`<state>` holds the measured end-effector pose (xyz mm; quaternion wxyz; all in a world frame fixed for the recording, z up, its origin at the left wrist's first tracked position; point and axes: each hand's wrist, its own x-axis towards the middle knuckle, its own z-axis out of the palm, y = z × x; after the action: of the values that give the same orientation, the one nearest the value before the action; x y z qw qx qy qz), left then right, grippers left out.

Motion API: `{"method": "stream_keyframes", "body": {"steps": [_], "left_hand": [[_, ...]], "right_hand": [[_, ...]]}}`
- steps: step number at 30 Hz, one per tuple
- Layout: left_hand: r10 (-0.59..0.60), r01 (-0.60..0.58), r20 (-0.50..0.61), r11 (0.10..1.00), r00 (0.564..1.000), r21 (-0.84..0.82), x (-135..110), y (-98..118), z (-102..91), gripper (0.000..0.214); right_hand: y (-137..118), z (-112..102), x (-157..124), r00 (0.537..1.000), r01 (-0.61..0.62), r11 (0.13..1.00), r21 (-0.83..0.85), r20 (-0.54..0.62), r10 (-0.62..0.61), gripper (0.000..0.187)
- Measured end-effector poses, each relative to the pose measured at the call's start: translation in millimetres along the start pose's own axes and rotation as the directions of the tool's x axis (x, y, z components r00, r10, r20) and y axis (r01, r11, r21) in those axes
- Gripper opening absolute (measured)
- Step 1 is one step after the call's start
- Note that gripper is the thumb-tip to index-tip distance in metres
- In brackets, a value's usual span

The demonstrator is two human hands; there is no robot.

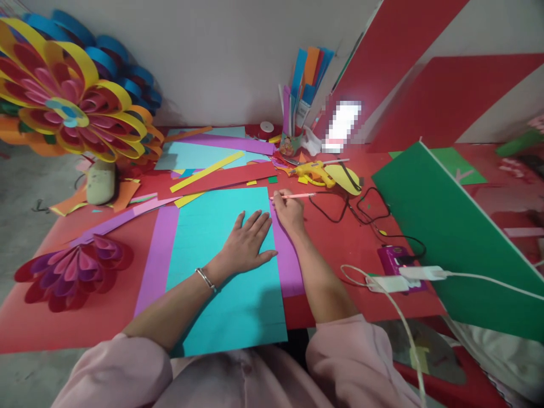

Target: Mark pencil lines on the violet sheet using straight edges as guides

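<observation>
A turquoise paper sheet (212, 317) lies over purple paper (289, 272), the left hand (246, 243) spread flat on it, gripping nothing, while the right hand (289, 214) pinches a pink pencil (302, 196) at the sheet's far right edge, apparently marking, the next stroke calling for steadiness.

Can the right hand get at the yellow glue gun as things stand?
Probably yes: the yellow glue gun lies just beyond the right hand, with nothing tall between them, though that hand's grip is taken up by a pink pencil.
</observation>
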<state>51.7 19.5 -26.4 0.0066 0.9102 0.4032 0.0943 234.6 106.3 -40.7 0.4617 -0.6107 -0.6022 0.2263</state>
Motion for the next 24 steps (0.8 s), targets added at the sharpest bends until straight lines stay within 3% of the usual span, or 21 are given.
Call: {"method": "stream_keyframes", "body": {"steps": [24], "left_hand": [[-0.011, 0.012, 0.023, 0.999, 1.000, -0.036, 0.8, 0.4, -3.0, 0.088]], "right_hand": [[2.5, 1.0, 0.0, 1.000, -0.011, 0.999, 0.051, 0.013, 0.010, 0.035]]}}
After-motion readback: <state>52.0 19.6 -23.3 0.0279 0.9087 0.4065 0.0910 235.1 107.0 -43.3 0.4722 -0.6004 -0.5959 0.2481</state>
